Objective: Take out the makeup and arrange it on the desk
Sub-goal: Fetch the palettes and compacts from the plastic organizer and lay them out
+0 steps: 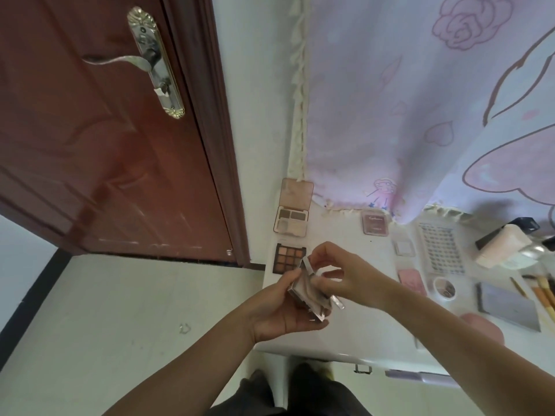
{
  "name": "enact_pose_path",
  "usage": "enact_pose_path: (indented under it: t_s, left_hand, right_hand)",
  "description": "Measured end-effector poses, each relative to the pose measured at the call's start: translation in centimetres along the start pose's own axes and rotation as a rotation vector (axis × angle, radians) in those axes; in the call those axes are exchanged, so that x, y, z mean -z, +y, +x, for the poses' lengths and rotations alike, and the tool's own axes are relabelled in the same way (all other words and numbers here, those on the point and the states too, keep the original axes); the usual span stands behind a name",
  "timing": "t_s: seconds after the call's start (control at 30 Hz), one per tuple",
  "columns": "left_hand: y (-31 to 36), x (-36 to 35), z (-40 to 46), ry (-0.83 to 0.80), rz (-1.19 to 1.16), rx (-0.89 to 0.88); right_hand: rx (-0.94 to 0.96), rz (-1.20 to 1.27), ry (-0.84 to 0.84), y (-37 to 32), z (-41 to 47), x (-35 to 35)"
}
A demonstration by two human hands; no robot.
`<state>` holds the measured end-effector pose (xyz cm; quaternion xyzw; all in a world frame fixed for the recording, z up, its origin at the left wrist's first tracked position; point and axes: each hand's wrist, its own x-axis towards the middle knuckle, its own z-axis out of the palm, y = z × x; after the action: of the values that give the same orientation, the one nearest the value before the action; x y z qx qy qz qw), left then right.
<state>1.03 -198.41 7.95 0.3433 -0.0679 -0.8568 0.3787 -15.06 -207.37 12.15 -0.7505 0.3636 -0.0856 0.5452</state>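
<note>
Now compact [312, 291] (open) between hands [318, 291].

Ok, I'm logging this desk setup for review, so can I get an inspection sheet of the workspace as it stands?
Surface: white desk, partly covered at the back by a pink floral cloth.
Job's things: open four-pan palette and nine-pan palette at the desk's left edge; small silvery makeup case held above the desk.
Clutter: pink compact, lash tray, brushes, grey case, round pot.
Hands: left hand grips the case from below; right hand pinches its top.
Cables: nothing seen.
Surroundings: brown door with a metal handle; pale floor.
</note>
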Motion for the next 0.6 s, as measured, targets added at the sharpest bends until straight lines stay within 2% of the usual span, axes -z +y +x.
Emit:
enact_pose_path:
  t_s: [0.07, 0.23, 0.4, 0.47, 0.6]
  left_hand:
    - [0.1, 0.4, -0.5, -0.028, -0.038, 0.027]
    - [-0.3, 3.0, -2.0, -0.045, -0.082, 0.027]
    - [-1.3, 4.9, -2.5, 0.11, -0.089, 0.005]
    - [-1.9, 5.7, -2.1, 0.237, 0.064, -0.067]
    - [-3.1, 6.3, -1.4, 0.559, 0.723, -0.227]
  right_hand:
    - [-0.06, 0.077, -0.027, -0.1, 0.4, 0.2]
    - [-0.286, 0.424, 0.047, 0.7, 0.9, 0.0]
    - [-0.339, 0.411, 0.093, 2.7, 1.4, -2.4]
    - [-0.346, 0.28, 0.136, 3.3, 2.0, -3.2]
    - [-0.29, -0.066, 0.139, 3.9, 3.8, -4.8]
